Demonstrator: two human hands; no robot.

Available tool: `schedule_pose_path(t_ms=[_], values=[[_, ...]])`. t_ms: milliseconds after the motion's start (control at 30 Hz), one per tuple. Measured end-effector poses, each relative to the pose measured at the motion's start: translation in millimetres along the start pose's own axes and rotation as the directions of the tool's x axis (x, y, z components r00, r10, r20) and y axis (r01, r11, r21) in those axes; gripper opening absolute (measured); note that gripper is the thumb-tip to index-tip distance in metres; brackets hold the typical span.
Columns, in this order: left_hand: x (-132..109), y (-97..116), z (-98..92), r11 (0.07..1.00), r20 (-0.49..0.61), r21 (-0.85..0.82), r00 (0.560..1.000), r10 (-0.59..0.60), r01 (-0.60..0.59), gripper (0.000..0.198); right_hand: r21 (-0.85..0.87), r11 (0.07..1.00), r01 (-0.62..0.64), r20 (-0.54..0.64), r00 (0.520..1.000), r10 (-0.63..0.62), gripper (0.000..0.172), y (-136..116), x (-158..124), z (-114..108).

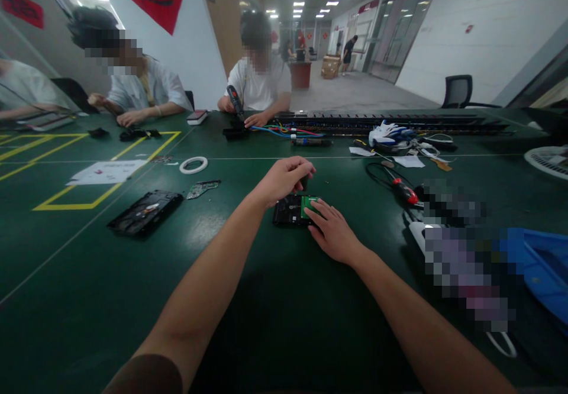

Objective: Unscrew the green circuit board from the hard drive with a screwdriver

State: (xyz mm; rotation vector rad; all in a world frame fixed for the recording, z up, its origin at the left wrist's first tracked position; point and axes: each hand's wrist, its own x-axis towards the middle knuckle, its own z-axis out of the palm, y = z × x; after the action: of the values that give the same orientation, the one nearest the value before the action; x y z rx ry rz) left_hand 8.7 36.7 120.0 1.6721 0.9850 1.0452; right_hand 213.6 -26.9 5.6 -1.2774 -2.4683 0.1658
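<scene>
A black rectangular device housing (286,213) lies on the green table in front of me, with a green circuit board (306,207) in its right part. My right hand (332,228) rests on that board and the housing's edge, fingers stretched out. Above the housing's far edge, my left hand (287,180) is closed with bent fingers. A small dark shape shows under its fingertips, too unclear to name. To the left lie a second black housing (146,212) and a loose circuit board piece (203,189).
A white ring (193,165) and paper sheets (106,172) lie at left. On the right are a red-black screwdriver (404,191), gloves (390,135) and a blue bin (545,270). Across the table, a person holds a power screwdriver (235,102) near coloured cables (275,129).
</scene>
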Motion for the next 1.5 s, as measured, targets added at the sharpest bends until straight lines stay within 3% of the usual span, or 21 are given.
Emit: schedule_pose_path(t_ms=[200, 400, 600, 767, 867, 1033, 1167, 1333, 1500], values=[[4, -5, -1.8, 0.99, 0.022, -0.118, 0.997, -0.07, 0.072, 0.032, 0.009, 1.0, -0.014, 0.022, 1.0, 0.014, 0.05, -2, 1, -3], [0, 2, -2.6, 0.982, 0.029, -0.147, 0.992, -0.119, 0.122, 0.02, 0.009, 1.0, -0.013, 0.014, 1.0, 0.013, 0.05, -1, 0, -2], [-4, 5, 0.0, 0.999, 0.019, -0.021, 0.999, -0.04, 0.041, 0.018, -0.003, 1.0, -0.016, 0.019, 1.0, 0.016, 0.049, -2, 2, -2], [-3, 2, 1.4, 0.997, -0.022, 0.048, 0.998, -0.051, 0.052, 0.024, -0.018, 1.0, -0.021, 0.026, 0.999, 0.022, 0.049, -4, 2, -4], [-4, 3, 3.5, 0.996, -0.038, 0.035, 0.996, -0.081, 0.082, 0.024, -0.011, 1.0, -0.018, 0.016, 1.0, 0.018, 0.049, -4, 2, -4], [-4, 8, 6.1, 0.999, 0.034, -0.005, 0.998, -0.053, 0.054, 0.01, -0.007, 1.0, -0.009, 0.017, 1.0, 0.009, 0.049, -3, 1, -2], [-2, 5, 4.1, 1.0, 0.025, 0.002, 0.999, -0.029, 0.029, 0.017, -0.009, 1.0, -0.01, 0.009, 1.0, 0.01, 0.049, -2, 1, -1], [1, 0, 0.1, 0.99, 0.014, -0.111, 0.996, -0.083, 0.084, 0.028, -0.005, 1.0, -0.014, 0.024, 1.0, 0.014, 0.05, -2, 1, -2], [1, 0, -0.5, 0.982, 0.031, -0.151, 0.994, -0.106, 0.11, 0.023, -0.004, 1.0, -0.017, 0.023, 1.0, 0.018, 0.049, -4, 1, -4]])
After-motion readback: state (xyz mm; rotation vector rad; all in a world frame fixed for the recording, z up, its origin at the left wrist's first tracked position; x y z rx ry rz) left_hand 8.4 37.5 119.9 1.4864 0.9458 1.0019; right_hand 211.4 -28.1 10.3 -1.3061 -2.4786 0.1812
